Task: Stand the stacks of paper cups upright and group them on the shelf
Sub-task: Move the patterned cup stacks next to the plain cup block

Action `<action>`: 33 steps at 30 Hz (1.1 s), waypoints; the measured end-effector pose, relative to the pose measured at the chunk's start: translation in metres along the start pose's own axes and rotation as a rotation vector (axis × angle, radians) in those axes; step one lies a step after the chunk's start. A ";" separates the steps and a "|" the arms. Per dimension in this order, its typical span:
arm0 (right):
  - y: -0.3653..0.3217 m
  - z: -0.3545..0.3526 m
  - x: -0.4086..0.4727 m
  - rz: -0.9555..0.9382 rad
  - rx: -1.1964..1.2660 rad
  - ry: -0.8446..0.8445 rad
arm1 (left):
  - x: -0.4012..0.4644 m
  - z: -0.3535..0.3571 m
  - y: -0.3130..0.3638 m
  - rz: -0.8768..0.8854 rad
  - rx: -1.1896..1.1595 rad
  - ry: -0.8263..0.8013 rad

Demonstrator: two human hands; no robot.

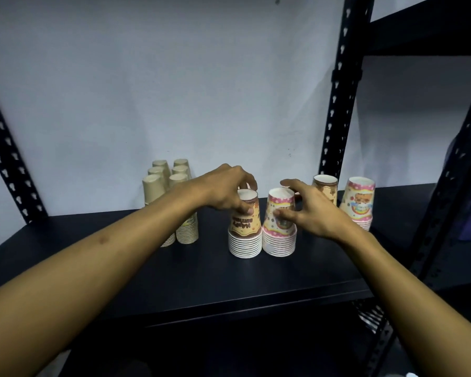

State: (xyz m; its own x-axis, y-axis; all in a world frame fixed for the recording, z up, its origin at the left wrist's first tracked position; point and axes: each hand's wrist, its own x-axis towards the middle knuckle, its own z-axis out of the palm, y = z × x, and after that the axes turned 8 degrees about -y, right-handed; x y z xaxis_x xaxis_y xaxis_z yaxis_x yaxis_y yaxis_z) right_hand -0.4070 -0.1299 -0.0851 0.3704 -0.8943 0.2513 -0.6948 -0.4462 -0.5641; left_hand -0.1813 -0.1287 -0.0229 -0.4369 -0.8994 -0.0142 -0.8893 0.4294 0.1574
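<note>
On the shelf [174,273], two printed stacks stand upright, touching. The left hand [226,191] curls its grip over the brown stack [244,227]; the right hand [307,210] pinches the pink stack [279,227]. Behind, right: two more printed stacks [359,202] upright but apart, ungrouped. Behind, left: plain kraft stacks [158,186] already grouped. Judgement: nearly complete.

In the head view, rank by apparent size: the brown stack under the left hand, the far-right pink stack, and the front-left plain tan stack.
1. Brown stack and pink stack: look alike; the pink one is farther and partly hidden, so unranked.
2. Tan stack: smallest, though farther back and arm-covered.
</note>
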 end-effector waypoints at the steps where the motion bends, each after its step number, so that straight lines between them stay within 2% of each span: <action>1: -0.001 0.001 0.006 -0.003 0.005 -0.012 | 0.003 -0.002 -0.004 -0.017 0.007 -0.005; 9: -0.008 0.017 0.061 -0.020 0.063 -0.091 | 0.036 -0.022 -0.038 -0.160 0.114 -0.105; 16: -0.005 0.028 0.106 -0.047 0.088 -0.104 | 0.065 -0.039 -0.057 -0.216 0.194 -0.185; 33: -0.004 0.048 0.150 -0.078 0.169 -0.115 | 0.078 -0.048 -0.093 -0.294 0.166 -0.197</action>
State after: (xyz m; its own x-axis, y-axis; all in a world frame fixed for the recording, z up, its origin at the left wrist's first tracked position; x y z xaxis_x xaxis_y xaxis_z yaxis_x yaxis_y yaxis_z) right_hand -0.3193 -0.2604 -0.0828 0.4936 -0.8430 0.2140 -0.5517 -0.4937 -0.6723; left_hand -0.1261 -0.2424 0.0087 -0.1637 -0.9601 -0.2269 -0.9831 0.1778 -0.0431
